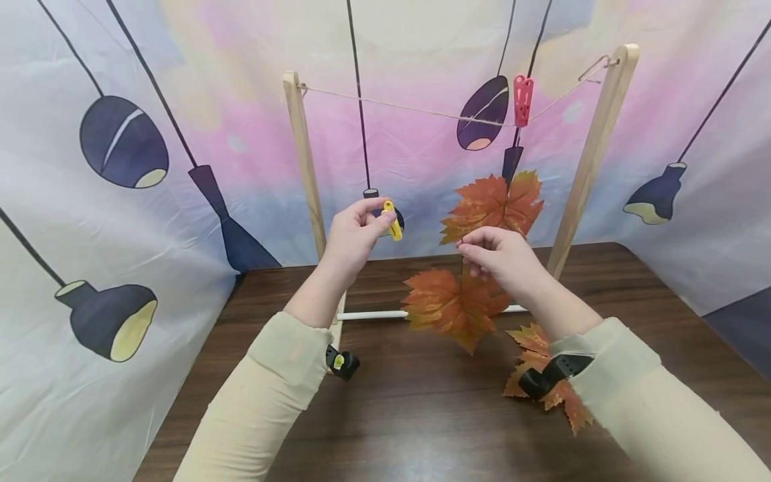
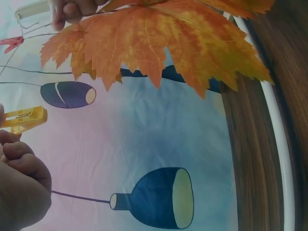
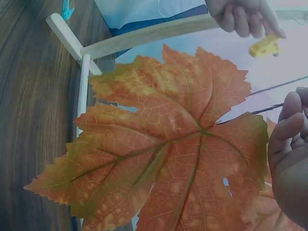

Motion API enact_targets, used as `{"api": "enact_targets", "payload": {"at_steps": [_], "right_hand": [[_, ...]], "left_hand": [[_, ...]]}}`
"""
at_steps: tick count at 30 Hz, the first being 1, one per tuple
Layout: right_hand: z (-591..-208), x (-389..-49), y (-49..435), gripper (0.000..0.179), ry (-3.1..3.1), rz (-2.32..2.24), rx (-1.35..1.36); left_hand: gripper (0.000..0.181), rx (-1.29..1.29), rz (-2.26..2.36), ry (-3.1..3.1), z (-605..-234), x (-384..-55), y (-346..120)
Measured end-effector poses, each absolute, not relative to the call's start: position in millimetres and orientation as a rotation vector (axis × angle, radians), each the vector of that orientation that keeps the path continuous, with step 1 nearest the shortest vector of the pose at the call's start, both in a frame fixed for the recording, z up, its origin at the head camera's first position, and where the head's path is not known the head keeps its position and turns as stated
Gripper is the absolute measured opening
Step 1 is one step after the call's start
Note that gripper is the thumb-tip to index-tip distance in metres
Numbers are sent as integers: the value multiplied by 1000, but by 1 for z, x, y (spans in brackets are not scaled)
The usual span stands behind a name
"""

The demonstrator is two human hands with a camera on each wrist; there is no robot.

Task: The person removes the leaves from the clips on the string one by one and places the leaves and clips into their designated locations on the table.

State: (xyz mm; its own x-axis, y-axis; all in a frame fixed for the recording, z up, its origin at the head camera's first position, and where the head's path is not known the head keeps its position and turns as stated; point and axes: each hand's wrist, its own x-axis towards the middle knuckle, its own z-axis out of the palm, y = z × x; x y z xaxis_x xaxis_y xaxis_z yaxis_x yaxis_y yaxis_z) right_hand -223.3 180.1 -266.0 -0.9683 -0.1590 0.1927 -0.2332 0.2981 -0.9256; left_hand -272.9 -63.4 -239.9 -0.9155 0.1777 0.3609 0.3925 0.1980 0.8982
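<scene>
Between thumb and fingers, my left hand (image 1: pixel 351 239) pinches a yellow clothespin (image 1: pixel 393 223), held up left of the leaves. My right hand (image 1: pixel 508 262) pinches the thin stem of an orange artificial maple leaf (image 1: pixel 453 306), whose blade hangs down below the fingers. That leaf (image 3: pixel 159 149) fills much of the right wrist view, with the yellow clothespin (image 3: pixel 265 46) beyond it. Behind the right hand, another orange leaf (image 1: pixel 496 204) hangs beneath a red clothespin (image 1: pixel 523 102) on the string (image 1: pixel 397 106). The clothespin and held leaf are apart.
Two wooden posts (image 1: pixel 306 157) carry the sagging string, with a white rod (image 1: pixel 373 314) low between them. A further leaf (image 1: pixel 532 340) lies on the dark wooden table (image 1: pixel 391 415), partly behind the right wrist. A teal clothespin (image 3: pixel 68 9) shows near the frame's foot.
</scene>
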Motion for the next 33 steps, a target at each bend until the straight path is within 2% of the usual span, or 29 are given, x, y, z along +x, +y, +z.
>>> {"api": "enact_targets", "payload": {"at_steps": [25, 33], "right_hand": [[-277, -212, 231, 33, -2405, 1770, 225], [-282, -208, 252, 13, -2319, 1848, 218]], "left_hand": [[31, -510, -1605, -2337, -262, -275, -86], [34, -452, -1558, -2392, -265, -274, -100]]}}
